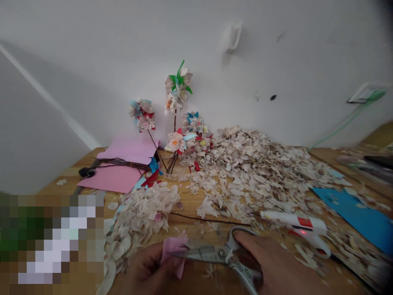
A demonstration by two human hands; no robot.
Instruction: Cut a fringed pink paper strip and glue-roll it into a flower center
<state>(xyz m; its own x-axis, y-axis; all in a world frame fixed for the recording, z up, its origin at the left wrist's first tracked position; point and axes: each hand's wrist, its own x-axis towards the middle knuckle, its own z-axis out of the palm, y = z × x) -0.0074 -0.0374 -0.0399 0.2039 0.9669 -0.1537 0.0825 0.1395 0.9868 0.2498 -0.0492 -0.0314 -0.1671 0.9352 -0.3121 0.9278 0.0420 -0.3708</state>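
Note:
My left hand (150, 266) pinches a small pink paper piece (172, 256) whose top edge is cut into thin strips. In my right hand (270, 262) are silver scissors (229, 254), fingers through the handles. Their blades point left and lie across the pink paper. Just behind my hands, a thin brown twig (208, 220) rests on the wooden table, reaching toward a pale flower (158, 216) with a pink centre. That flower sits at the edge of a heap of pale petals (138, 205).
A white hot glue gun (294, 221) with a glowing red light lies at the right. Behind it spreads a large pile of petal scraps (248, 164). Handmade flowers (178, 92) on twigs lean at the wall. Pink sheets (110, 179) lie left, a blue sheet (356, 217) right.

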